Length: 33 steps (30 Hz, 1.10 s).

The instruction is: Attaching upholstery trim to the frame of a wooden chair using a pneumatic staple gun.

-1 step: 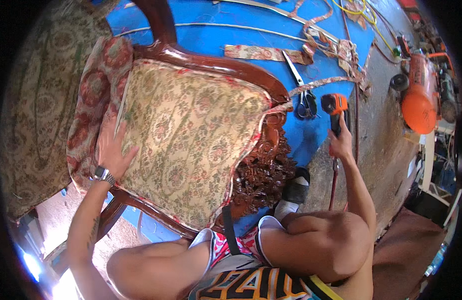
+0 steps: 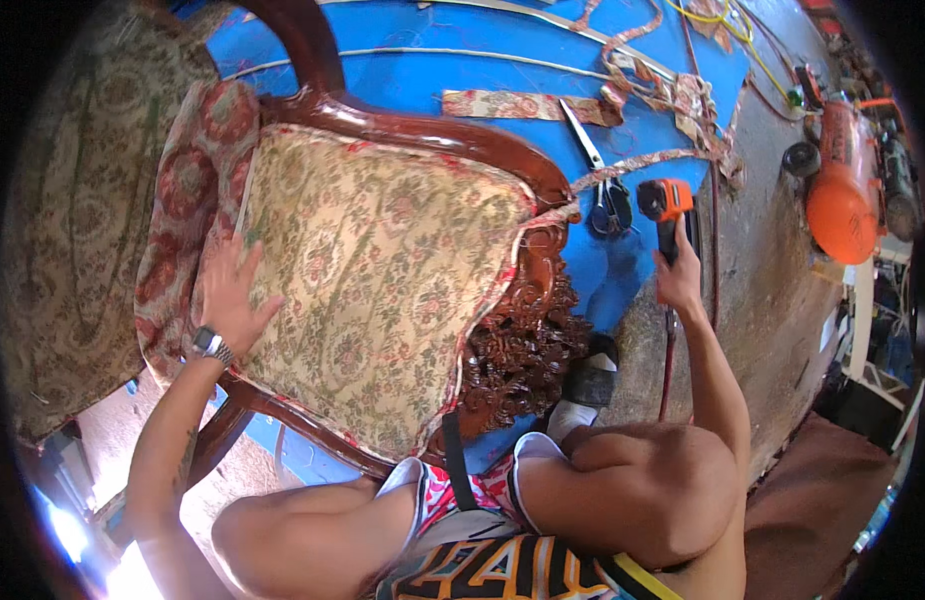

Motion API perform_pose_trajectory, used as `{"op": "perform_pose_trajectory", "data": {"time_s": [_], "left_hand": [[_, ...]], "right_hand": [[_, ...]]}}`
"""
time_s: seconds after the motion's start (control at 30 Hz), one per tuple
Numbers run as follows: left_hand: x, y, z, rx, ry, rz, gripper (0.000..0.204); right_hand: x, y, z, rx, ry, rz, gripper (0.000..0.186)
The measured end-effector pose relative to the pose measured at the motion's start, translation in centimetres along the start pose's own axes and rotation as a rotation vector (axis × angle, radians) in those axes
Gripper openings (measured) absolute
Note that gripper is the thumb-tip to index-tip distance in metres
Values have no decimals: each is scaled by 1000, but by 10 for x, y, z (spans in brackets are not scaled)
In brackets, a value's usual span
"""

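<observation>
A chair with a dark, glossy wooden frame (image 2: 412,130) lies before me, its panel covered in cream floral fabric (image 2: 372,270). My left hand (image 2: 232,300) rests with fingers spread on the panel's left edge, beside a padded red-patterned part (image 2: 187,190). In my right hand (image 2: 682,275) is an orange and black air staple gun (image 2: 666,200), with a red hose (image 2: 668,370) running down from its grip. The gun is held up off the chair, to its right. Carved wood (image 2: 522,350) forms the chair's right end.
Scissors (image 2: 597,165) lie partly spread on the blue sheet (image 2: 412,75), near fabric strips (image 2: 527,105) and a loose cord. An orange air compressor (image 2: 842,190) stands at the far right. Another floral upholstered piece (image 2: 92,220) is at the left. My foot (image 2: 587,385) sits by the carved end.
The view has shifted very slightly. Both hands keep their places, the left on the panel, the right around the staple gun.
</observation>
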<state>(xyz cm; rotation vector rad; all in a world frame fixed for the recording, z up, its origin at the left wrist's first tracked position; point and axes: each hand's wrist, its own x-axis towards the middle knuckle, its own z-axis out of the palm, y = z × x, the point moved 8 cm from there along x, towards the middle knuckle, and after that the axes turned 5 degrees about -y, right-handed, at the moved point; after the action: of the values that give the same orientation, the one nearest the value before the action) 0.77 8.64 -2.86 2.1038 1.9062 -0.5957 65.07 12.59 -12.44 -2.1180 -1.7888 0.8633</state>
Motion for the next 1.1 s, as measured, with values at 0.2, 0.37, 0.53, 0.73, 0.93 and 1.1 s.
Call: {"op": "perform_pose_trajectory", "data": {"time_s": [0.2,0.37,0.53,0.73,0.93,1.1], "left_hand": [[84,139,11,-102,92,0,97],[97,189,37,-283,388,-228,107],[100,203,38,-278,321,-198,113],[95,197,27,-215,364,-225,105],[75,221,23,-328,132,-431,98],[5,236,12,-513,-37,-465,94]], "right_hand": [[59,14,-9,-211,43,-16,77],[84,30,-1,-302,51,-81,76],[83,45,-9,-192,109,-92,74],[68,-57,-43,-277,253,-426,61],[76,-124,80,-395,-614,-739,25],[190,-151,26,30,-395,-589,13]]}}
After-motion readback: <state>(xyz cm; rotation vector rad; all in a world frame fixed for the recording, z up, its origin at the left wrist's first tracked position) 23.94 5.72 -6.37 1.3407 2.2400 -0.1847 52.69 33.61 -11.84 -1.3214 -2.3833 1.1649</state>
